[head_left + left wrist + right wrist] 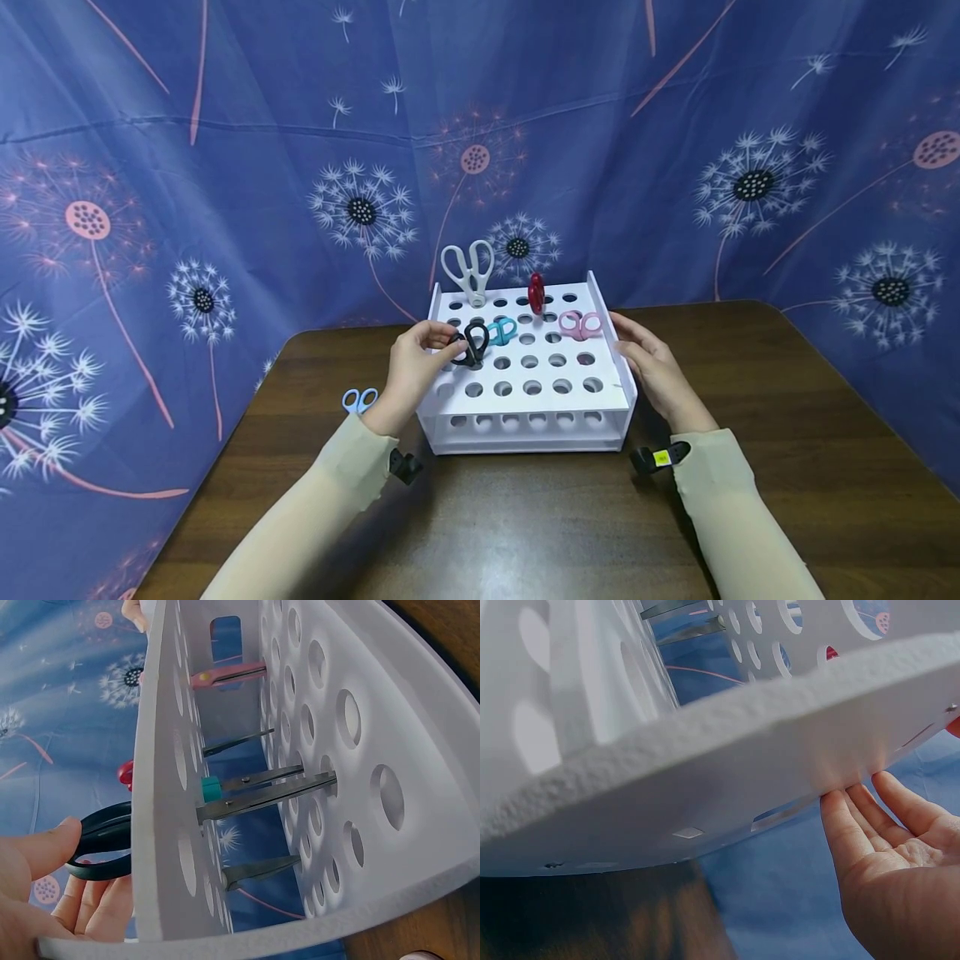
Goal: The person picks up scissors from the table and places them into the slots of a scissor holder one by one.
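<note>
The black scissors (pixel 471 357) stand in the white rack (pixel 517 375), blades (pixel 270 796) down through the top board to the lower one (pixel 420 750); I'd keep them lined up with both boards' holes so the tips don't catch. Their handles (pixel 105 836) sit above, pinched between the left hand's (pixel 408 367) thumb and fingers. The right hand (pixel 658 379), fingers loosely extended, holding nothing, touches the rack's outer side wall (pixel 705 780).

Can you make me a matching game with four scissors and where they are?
1. Black scissors
2. Blue scissors
3. Pink scissors
4. White scissors

A. On the table
B. Back left of the rack
C. In the left grip
D. Right side of the rack

Pairs: 1-C, 2-A, 3-D, 4-B
</note>
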`<state>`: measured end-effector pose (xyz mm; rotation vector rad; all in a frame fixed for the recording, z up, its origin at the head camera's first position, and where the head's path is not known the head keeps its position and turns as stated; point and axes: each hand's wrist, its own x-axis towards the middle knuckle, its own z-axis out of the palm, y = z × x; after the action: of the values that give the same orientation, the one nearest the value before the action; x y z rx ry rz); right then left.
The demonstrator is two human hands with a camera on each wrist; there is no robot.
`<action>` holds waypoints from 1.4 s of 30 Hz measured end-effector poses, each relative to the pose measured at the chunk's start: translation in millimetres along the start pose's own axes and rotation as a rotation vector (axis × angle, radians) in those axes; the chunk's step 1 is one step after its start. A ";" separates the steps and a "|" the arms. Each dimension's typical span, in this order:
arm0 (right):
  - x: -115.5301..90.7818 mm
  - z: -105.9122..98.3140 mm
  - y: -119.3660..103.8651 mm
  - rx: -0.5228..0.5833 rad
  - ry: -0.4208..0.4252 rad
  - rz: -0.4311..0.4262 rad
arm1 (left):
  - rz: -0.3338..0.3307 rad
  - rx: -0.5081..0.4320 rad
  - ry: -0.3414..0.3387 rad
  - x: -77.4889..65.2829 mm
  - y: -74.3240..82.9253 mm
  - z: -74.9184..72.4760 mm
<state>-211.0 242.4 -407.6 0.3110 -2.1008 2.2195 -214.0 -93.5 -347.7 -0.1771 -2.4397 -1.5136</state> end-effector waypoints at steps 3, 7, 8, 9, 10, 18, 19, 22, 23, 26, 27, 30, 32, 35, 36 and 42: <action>0.0 1.2 -1.4 0.005 -0.001 0.002 | -0.001 -0.009 -0.004 0.6 0.3 -0.7; -0.7 3.2 -3.5 0.005 0.001 0.001 | 0.007 -0.021 0.003 1.5 -0.3 -1.8; -0.9 3.5 -4.1 0.008 0.003 -0.001 | 0.009 -0.024 0.004 1.6 -0.3 -2.1; -1.1 3.8 -4.5 0.010 0.003 -0.001 | 0.009 -0.027 0.005 1.8 -0.4 -2.4; -1.3 4.1 -5.0 0.008 0.005 -0.002 | 0.013 -0.026 0.005 2.1 -0.7 -2.6; -0.9 4.7 -3.9 0.012 -0.007 -0.007 | 0.013 -0.024 -0.002 0.9 -1.4 -7.4; -0.8 4.3 -3.6 0.014 -0.008 -0.009 | 0.015 -0.023 -0.001 0.7 -1.8 -8.2; -0.1 2.9 -3.1 0.014 -0.010 -0.014 | 0.026 -0.034 -0.005 -0.1 -3.1 -10.3; 0.0 2.6 -3.1 0.011 -0.009 -0.014 | 0.029 -0.037 -0.008 -0.5 -3.2 -11.0; 0.5 1.8 -2.8 0.009 -0.008 -0.009 | 0.039 -0.046 -0.020 -1.2 -4.1 -12.7; 0.5 1.8 -2.7 0.007 -0.007 -0.006 | 0.040 -0.048 -0.024 -1.4 -4.2 -13.4; 0.4 2.4 -2.1 0.007 -0.007 0.002 | 0.042 -0.034 -0.028 -1.8 -5.2 -16.0; 0.5 2.5 -1.3 0.006 -0.006 0.005 | 0.035 -0.035 -0.025 -2.0 -6.1 -18.4; 0.7 2.6 -0.7 0.010 -0.010 0.007 | 0.033 -0.042 -0.011 -2.2 -8.2 -22.4; 0.7 2.4 -0.6 0.015 -0.010 0.006 | 0.032 -0.045 -0.003 -2.1 -8.7 -23.6; -0.3 0.4 -0.8 0.031 -0.011 0.007 | 0.042 -0.018 0.056 -0.4 -13.1 -30.2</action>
<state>-210.5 242.2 -406.8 0.3185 -2.0773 2.2616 -212.0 -126.4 -346.4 -0.1859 -2.3647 -1.5026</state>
